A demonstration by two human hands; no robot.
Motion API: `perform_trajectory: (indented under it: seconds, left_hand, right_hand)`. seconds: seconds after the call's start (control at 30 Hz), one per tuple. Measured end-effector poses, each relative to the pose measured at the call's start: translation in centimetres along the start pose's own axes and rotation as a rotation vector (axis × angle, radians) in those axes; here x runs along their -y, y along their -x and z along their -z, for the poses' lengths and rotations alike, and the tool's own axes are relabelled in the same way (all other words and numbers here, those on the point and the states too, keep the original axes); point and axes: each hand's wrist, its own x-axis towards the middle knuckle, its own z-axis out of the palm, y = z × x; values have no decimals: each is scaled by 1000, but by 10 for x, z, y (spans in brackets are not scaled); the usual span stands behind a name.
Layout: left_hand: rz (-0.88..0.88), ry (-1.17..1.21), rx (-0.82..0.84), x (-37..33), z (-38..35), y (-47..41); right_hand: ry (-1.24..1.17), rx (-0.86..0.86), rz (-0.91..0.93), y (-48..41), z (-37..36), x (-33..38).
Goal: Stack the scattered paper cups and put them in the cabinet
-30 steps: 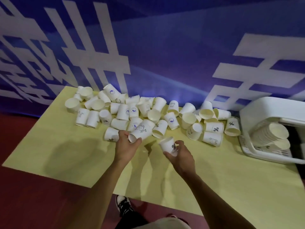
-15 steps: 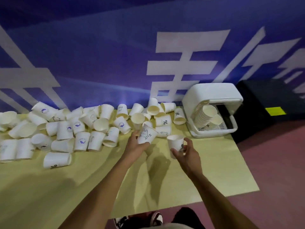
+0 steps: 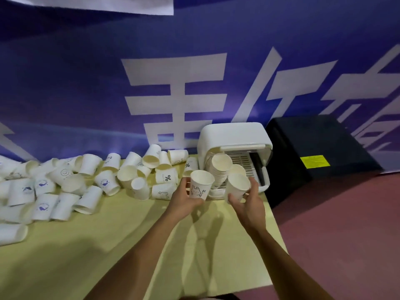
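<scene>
My left hand (image 3: 184, 199) grips a white paper cup with a rabbit drawing (image 3: 200, 185), held upright above the table. My right hand (image 3: 249, 202) grips a plain white paper cup (image 3: 237, 185), tilted a little to the left. Both cups hang just in front of the small white cabinet (image 3: 233, 135), which stands open at the table's far right corner. A leaning stack of cups (image 3: 220, 164) lies inside it, with another stack (image 3: 238, 168) beside it. Several loose cups (image 3: 91, 180) lie scattered over the table's far left and middle.
The yellow table (image 3: 108, 245) ends just right of the cabinet. A black box with a yellow label (image 3: 316, 148) stands on the red floor (image 3: 346, 234) to the right. A blue banner with white characters (image 3: 173, 94) hangs behind the table.
Both hands have carried their cups to the right, from the cup pile to the cabinet's opening. My view has swung right with them.
</scene>
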Motion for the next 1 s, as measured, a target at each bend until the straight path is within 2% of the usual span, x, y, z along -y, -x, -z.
perform_trajectory:
  seconds: [0.23,0.3,0.43,0.67,0.9,1.0]
  left_hand:
    - [47,-72,-53,-7,-33,-13]
    - [39,-91,-52,-6,-35,-19]
    - [32,-129,-22,-6,-32,-29]
    - [55,-148,28,-3,-33,-47]
    - [67,-164,40,0,-37,-53]
    - [68,-171,53,0,-34,-53]
  right_hand:
    - [-126,-64,104,-63,28,-10]
    - [-159,-50,150,-78,23,-12]
    - [-166,3,122,-94,4,-17]
    - [68,-103,44,-101,-26,-26]
    - [214,-8,-30,-116,-42,-39]
    - [234,21,-8,-117,-45,-43]
